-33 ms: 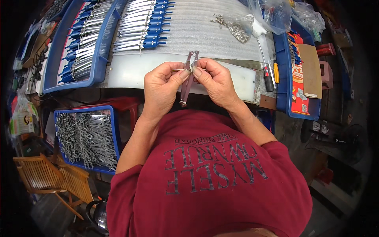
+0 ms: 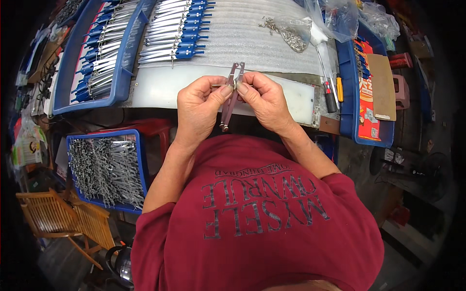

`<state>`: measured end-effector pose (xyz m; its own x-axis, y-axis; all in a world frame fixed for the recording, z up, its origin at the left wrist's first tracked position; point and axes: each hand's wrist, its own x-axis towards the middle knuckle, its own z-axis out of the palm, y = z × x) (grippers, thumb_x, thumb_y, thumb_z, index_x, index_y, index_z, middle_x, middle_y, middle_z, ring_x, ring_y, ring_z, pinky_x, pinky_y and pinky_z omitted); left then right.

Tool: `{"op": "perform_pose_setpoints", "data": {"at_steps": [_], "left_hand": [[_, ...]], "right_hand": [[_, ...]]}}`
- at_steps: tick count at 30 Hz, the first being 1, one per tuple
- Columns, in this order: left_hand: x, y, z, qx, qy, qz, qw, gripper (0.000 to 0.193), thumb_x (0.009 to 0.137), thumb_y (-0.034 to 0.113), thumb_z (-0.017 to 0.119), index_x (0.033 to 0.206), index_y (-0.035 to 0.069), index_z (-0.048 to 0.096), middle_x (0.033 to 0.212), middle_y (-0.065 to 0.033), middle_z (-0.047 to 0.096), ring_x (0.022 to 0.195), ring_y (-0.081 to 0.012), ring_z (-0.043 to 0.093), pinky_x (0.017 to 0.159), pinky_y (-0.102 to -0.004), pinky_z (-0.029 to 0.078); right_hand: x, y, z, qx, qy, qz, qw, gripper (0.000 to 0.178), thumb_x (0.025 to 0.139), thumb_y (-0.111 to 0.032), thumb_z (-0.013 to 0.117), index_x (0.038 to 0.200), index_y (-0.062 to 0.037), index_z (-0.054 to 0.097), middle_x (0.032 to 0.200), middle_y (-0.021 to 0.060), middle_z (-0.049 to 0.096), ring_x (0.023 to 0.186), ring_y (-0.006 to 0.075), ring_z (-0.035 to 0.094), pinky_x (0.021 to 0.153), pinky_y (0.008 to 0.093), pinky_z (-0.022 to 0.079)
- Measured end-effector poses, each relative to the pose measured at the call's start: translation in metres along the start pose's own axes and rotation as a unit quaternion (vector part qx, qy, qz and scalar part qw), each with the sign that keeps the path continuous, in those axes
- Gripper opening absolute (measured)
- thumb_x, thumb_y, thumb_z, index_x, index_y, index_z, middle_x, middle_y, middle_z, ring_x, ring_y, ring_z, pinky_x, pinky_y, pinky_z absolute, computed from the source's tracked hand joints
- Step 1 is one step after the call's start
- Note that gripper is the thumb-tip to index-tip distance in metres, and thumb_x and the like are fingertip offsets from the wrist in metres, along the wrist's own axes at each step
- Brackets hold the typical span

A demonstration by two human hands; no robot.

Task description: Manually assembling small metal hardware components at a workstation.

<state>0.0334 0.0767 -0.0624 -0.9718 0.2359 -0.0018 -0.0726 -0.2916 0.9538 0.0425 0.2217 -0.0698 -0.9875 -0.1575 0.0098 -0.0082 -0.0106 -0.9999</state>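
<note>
Floor tray (image 2: pixel 138 167): a heap of bare metal pieces is being kept low on the left, seemingly waiting to be worked.
Bench tray (image 2: pixel 68 82): finished blue-tipped tools are being stacked in rows inside it.
Blue-tipped row (image 2: pixel 177 29): more finished tools are being laid out on the ribbed foam mat (image 2: pixel 252 39), so a good share of the work looks done.
Left hand (image 2: pixel 199 109): it is being closed in a pinch on the metal tool (image 2: pixel 229 97), thumb and forefinger at the joint.
Metal tool: it is being held just above the near edge of the bench, between both hands, legs slightly parted; no blue tip is being seen on it.
Right hand (image 2: pixel 264 102): it is being pinched on the same joint from the other side, perhaps with a small pin.
Bag of small parts (image 2: pixel 291 34): plenty are being left unused.
Screwdrivers (image 2: pixel 332 94): they are being left untouched on the bench.
</note>
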Motion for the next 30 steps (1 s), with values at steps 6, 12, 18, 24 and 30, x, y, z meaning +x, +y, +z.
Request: {"op": "perform_pose_setpoints", "data": {"at_steps": [6,12,18,24,30], "left_hand": [[0.0009,-0.0027,0.0016,0.031,0.017,0.013,0.999,0.012,0.077,0.002,0.054,0.087,-0.005,0.054,0.074,-0.0073,0.058,0.066,-0.0077,0.054,0.056,-0.0176,0.044],[-0.0003,-0.0032,0.0016,0.04,0.018,0.013,0.999,0.012,0.078,0.003,0.054,0.087,-0.005,0.053,0.073,-0.0075,0.058,0.065,-0.0077,0.054,0.055,-0.0174,0.044],[-0.0004,-0.001,0.001,0.033,0.004,-0.005,0.999,0.014,0.078,0.003,0.054,0.088,-0.006,0.053,0.074,-0.0075,0.058,0.065,-0.0079,0.054,0.056,-0.0178,0.044],[-0.0015,-0.0038,0.0016,0.001,0.005,-0.004,1.0,0.014,0.078,0.003,0.053,0.089,-0.006,0.052,0.076,-0.0076,0.058,0.067,-0.0082,0.054,0.058,-0.0184,0.044],[-0.0011,-0.0045,0.0032,-0.002,0.008,0.002,1.0,0.013,0.078,0.003,0.053,0.088,-0.006,0.052,0.074,-0.0068,0.057,0.067,-0.0083,0.054,0.059,-0.0184,0.044]], "right_hand": [[-0.0013,0.0035,0.0005,-0.026,-0.006,-0.028,0.999,0.017,0.083,-0.013,0.048,0.093,0.0005,0.049,0.082,0.0005,0.051,0.073,0.0052,0.046,0.065,0.0186,0.039],[-0.0026,0.001,0.0016,0.018,-0.007,-0.032,0.999,0.016,0.081,-0.009,0.051,0.094,0.0004,0.048,0.084,0.001,0.051,0.074,0.0058,0.047,0.065,0.0185,0.04],[-0.0023,0.0011,-0.0003,0.028,-0.005,-0.026,0.999,0.017,0.081,-0.008,0.051,0.094,0.0012,0.048,0.085,0.0016,0.052,0.074,0.0055,0.048,0.063,0.0178,0.04],[-0.0017,-0.0016,-0.0003,0.048,-0.014,-0.017,0.999,0.016,0.081,-0.009,0.051,0.093,0.0014,0.048,0.082,0.001,0.052,0.072,0.0049,0.047,0.062,0.0174,0.039],[-0.0017,-0.0014,0.0012,0.024,0.007,-0.008,1.0,0.016,0.082,-0.012,0.05,0.091,0.0017,0.049,0.079,0.0018,0.053,0.07,0.0051,0.047,0.062,0.0182,0.04]]}}
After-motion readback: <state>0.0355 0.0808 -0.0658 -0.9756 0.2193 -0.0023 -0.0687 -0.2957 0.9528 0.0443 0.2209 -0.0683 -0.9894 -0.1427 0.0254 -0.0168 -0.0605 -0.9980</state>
